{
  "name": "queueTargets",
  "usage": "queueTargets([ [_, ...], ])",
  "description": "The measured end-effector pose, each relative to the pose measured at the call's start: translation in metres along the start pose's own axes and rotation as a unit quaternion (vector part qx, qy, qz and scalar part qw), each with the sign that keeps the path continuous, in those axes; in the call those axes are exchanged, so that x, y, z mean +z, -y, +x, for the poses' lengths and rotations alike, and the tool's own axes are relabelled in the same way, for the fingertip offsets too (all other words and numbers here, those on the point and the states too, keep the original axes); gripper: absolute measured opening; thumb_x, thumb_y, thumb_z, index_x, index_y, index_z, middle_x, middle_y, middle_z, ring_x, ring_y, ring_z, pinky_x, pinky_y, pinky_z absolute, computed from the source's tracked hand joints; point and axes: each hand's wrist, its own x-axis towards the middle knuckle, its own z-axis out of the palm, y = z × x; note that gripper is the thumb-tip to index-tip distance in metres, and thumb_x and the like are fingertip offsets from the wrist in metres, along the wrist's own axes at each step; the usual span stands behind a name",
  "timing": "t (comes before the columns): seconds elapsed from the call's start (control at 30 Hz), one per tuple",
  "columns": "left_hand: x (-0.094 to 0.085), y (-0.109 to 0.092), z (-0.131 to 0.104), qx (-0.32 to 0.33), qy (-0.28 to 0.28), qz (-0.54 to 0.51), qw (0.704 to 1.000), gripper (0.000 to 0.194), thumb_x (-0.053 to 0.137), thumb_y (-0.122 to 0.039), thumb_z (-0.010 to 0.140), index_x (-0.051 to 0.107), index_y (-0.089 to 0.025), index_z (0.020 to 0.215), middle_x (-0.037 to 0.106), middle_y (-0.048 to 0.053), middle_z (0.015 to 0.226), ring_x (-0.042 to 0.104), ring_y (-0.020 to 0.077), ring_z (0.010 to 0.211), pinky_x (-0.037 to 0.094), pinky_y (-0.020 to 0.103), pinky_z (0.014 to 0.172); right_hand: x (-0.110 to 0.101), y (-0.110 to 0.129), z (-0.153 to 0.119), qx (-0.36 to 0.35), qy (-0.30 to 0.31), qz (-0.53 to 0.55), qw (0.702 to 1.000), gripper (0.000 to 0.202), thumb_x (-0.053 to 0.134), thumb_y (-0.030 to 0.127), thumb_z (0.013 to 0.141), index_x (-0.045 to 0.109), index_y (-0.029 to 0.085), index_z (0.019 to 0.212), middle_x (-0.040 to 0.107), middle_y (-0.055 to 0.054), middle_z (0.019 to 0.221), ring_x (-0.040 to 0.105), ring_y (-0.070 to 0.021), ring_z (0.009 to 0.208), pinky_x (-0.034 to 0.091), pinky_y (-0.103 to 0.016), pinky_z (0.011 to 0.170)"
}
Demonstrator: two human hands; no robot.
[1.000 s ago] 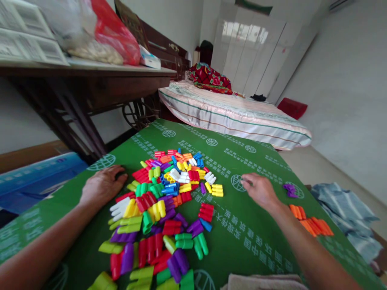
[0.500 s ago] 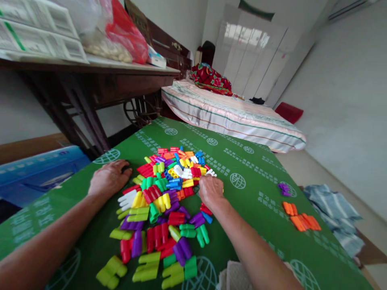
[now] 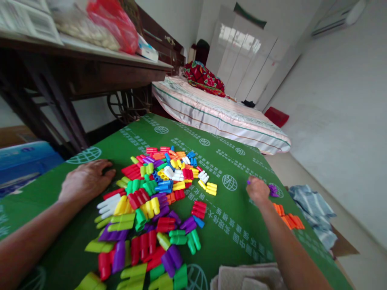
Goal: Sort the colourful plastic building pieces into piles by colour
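Observation:
Many bullet-shaped plastic building blocks in mixed colours lie heaped on the green tabletop (image 3: 223,225). My left hand (image 3: 86,180) rests on the table beside the heap's left side, fingers together and thumb apart, holding nothing. Over the table's right part, my right hand (image 3: 258,190) is closed, with a bit of purple block (image 3: 248,182) showing at its left edge. Just right of that hand lies another purple block (image 3: 273,191). Orange blocks (image 3: 292,221) sit nearer to me, beside my right forearm. Yellow blocks (image 3: 211,188) lie at the heap's right edge.
Folded beige cloth (image 3: 242,278) lies at the near table edge. A dark sewing-machine table (image 3: 90,68) holding bags stands at the left, above a blue box (image 3: 30,161). Beyond is a bed (image 3: 220,112). A striped blue cloth (image 3: 313,213) is past the right edge.
My right hand has moved from the heap's right edge to the right, near the separate purple and orange blocks. Yellow blocks show where it was. The view has shifted; my left hand stays on the table.

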Motion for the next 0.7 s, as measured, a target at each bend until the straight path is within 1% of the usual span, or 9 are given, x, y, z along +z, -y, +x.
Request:
queueTargets([
  [0.1,0.0,0.001,0.0,0.0,-0.001,0.003,1.0,0.056,0.027,-0.046,0.082,0.058,-0.014,0.116,0.056,0.01,0.128,0.051,0.0281,0.117,0.044,0.04,0.094,0.014,-0.036,0.016,0.048,0.017,-0.021,0.998,0.027,0.044,0.01,0.08,0.065,0.013,0.098,0.068,-0.016,0.1,0.065,-0.0252,0.096,0.048,-0.031,0.073],
  [0.2,0.002,0.003,-0.001,0.003,-0.01,-0.002,1.0,0.055,0.029,-0.046,0.082,0.058,-0.015,0.116,0.057,0.01,0.128,0.052,0.0282,0.115,0.044,0.04,0.094,0.019,-0.055,0.023,0.069,0.024,-0.028,0.997,0.026,0.047,0.011,0.079,0.066,0.012,0.097,0.067,-0.018,0.1,0.066,-0.0269,0.094,0.049,-0.033,0.072],
  [0.33,0.003,0.003,-0.002,0.019,-0.014,0.0,1.0,0.053,0.03,-0.045,0.083,0.058,-0.014,0.116,0.056,0.011,0.129,0.052,0.0277,0.115,0.043,0.039,0.094,0.013,-0.064,0.026,0.078,0.014,-0.022,0.997,0.024,0.051,0.01,0.077,0.069,0.011,0.093,0.067,-0.023,0.097,0.066,-0.0302,0.092,0.048,-0.036,0.067],
  [0.43,0.003,0.003,-0.003,0.016,-0.015,0.005,1.0,0.051,0.03,-0.045,0.085,0.057,-0.015,0.115,0.056,0.01,0.129,0.052,0.0258,0.116,0.042,0.036,0.095,0.005,-0.052,0.018,0.049,-0.008,-0.005,0.999,0.024,0.048,0.011,0.08,0.07,0.012,0.091,0.066,-0.026,0.097,0.066,-0.0316,0.091,0.046,-0.037,0.065],
  [0.47,0.003,0.002,-0.003,0.014,-0.015,0.005,1.0,0.05,0.03,-0.045,0.085,0.057,-0.016,0.115,0.056,0.009,0.129,0.052,0.0258,0.117,0.042,0.036,0.096,0.002,-0.043,0.012,0.022,-0.017,0.007,1.0,0.025,0.047,0.013,0.082,0.07,0.014,0.093,0.066,-0.024,0.097,0.066,-0.0305,0.091,0.045,-0.036,0.066],
  [0.53,0.003,0.002,-0.004,0.019,-0.013,0.002,1.0,0.05,0.03,-0.044,0.085,0.057,-0.015,0.116,0.055,0.011,0.13,0.051,0.0268,0.118,0.042,0.037,0.096,-0.003,-0.016,-0.007,-0.058,-0.031,0.041,0.997,0.026,0.046,0.02,0.086,0.068,0.019,0.1,0.067,-0.017,0.099,0.065,-0.0256,0.091,0.045,-0.034,0.068],
  [0.63,0.001,0.0,-0.006,0.025,-0.011,-0.007,1.0,0.051,0.031,-0.043,0.085,0.057,-0.012,0.116,0.054,0.013,0.13,0.05,0.0279,0.119,0.041,0.038,0.096,-0.013,0.032,-0.05,-0.205,-0.024,0.105,0.973,0.024,0.052,0.029,0.086,0.064,0.028,0.107,0.066,-0.003,0.103,0.063,-0.0156,0.085,0.045,-0.026,0.072],
  [0.67,0.0,0.0,-0.007,0.025,-0.009,-0.009,1.0,0.051,0.031,-0.043,0.086,0.057,-0.012,0.116,0.054,0.013,0.131,0.05,0.0279,0.118,0.041,0.038,0.096,-0.017,0.047,-0.066,-0.276,-0.013,0.131,0.952,0.022,0.055,0.03,0.085,0.064,0.029,0.105,0.066,0.0,0.102,0.061,-0.0134,0.086,0.044,-0.024,0.075],
  [0.7,0.0,-0.001,-0.008,0.024,-0.007,-0.011,1.0,0.051,0.031,-0.043,0.086,0.057,-0.012,0.116,0.054,0.013,0.13,0.05,0.028,0.118,0.042,0.038,0.095,-0.021,0.06,-0.082,-0.392,-0.01,0.169,0.904,0.021,0.055,0.027,0.085,0.065,0.025,0.103,0.066,-0.001,0.1,0.059,-0.0143,0.089,0.043,-0.025,0.078],
])
